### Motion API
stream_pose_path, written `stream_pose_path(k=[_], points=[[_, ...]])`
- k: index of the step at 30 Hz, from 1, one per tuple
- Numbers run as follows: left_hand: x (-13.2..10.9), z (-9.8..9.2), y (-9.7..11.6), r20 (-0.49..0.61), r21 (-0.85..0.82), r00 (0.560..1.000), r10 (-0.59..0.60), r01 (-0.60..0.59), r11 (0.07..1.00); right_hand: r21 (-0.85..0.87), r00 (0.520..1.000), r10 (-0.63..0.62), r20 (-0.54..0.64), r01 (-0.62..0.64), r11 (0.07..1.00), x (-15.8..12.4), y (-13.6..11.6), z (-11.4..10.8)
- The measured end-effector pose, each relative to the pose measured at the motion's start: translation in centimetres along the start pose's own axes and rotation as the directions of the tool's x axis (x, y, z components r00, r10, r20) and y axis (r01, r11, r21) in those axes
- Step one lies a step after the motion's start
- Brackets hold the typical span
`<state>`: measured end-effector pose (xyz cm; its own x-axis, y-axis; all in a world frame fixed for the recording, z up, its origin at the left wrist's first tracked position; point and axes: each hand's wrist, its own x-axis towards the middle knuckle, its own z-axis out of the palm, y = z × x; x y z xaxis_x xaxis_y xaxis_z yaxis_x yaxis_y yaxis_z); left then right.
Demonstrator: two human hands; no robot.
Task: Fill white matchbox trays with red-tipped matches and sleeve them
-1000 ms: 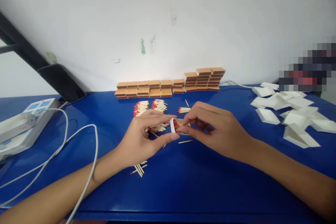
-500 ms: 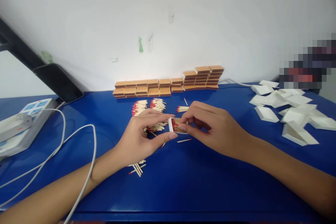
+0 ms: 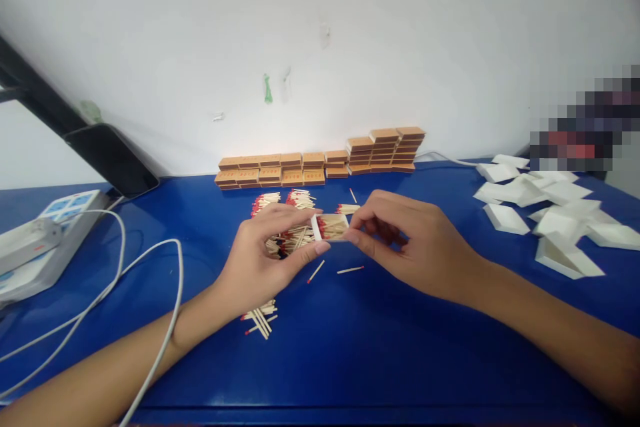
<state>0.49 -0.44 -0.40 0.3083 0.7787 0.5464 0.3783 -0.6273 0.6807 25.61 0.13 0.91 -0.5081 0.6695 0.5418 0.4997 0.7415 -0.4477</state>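
Note:
A small white matchbox tray (image 3: 317, 227) with red-tipped matches (image 3: 333, 227) lying inside is held just above the table. Thumb and fingers of my left hand (image 3: 270, 247) grip its left end. At the right end, the thumb and forefinger of my right hand (image 3: 405, 240) pinch the tray's edge, the other fingers curled in. Beside and partly behind my left hand lie heaps of loose matches (image 3: 300, 240). Two single matches lie on the table below the tray, one slanted (image 3: 315, 271) and one nearly level (image 3: 351, 270).
Closed orange matchboxes (image 3: 270, 173) stand stacked along the wall. White trays (image 3: 563, 253) lie piled on the blue table (image 3: 390, 360) at right. More matches (image 3: 260, 320) lie nearer me. At left are a power strip (image 3: 75, 213), a dark phone-like slab (image 3: 113, 157) and a white cable (image 3: 180, 280) crossing my left forearm.
The tray has shifted slightly left with my left hand. My right fingers have moved off the matches to the tray's right end, uncovering more of the matches inside.

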Motion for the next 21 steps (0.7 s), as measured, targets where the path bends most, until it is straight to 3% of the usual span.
stream_pose_path(k=[2, 5, 8, 10, 14, 18, 21], points=[[0.2, -0.1, -0.1, -0.061, 0.02, 0.997, -0.043, 0.044, 0.999, -0.002, 0.988, 0.019, 0.152, -0.019, 1.0, 0.0, 0.4, -0.2], [0.4, -0.2, -0.2, -0.09, 0.038, 0.993, -0.072, 0.076, 0.996, -0.003, 0.924, 0.064, 0.376, -0.067, 0.998, -0.2, 1.0, 0.2], [0.6, -0.2, -0.2, -0.079, 0.032, 0.994, -0.075, 0.078, 0.996, 0.009, 0.874, 0.115, 0.473, -0.135, 0.991, -0.5, 1.2, 1.1], [0.6, -0.2, -0.1, -0.067, 0.028, 0.995, -0.074, 0.076, 0.997, 0.005, 0.864, 0.12, 0.488, -0.141, 0.99, -0.7, 1.1, 1.3], [0.5, -0.3, -0.1, -0.057, 0.029, 0.996, -0.061, 0.063, 0.998, -0.001, 0.907, 0.101, 0.41, -0.11, 0.994, -0.4, 0.6, 0.5], [0.4, -0.3, -0.4, -0.032, 0.019, 0.997, -0.066, 0.067, 0.998, 0.032, 0.975, 0.132, 0.178, -0.139, 0.99, 0.2, 0.4, -0.7], [0.2, -0.1, -0.5, 0.0, 0.015, 0.997, -0.075, 0.075, 0.997, 0.065, 0.995, 0.089, 0.055, -0.092, 0.994, 0.5, 0.2, -0.8]])
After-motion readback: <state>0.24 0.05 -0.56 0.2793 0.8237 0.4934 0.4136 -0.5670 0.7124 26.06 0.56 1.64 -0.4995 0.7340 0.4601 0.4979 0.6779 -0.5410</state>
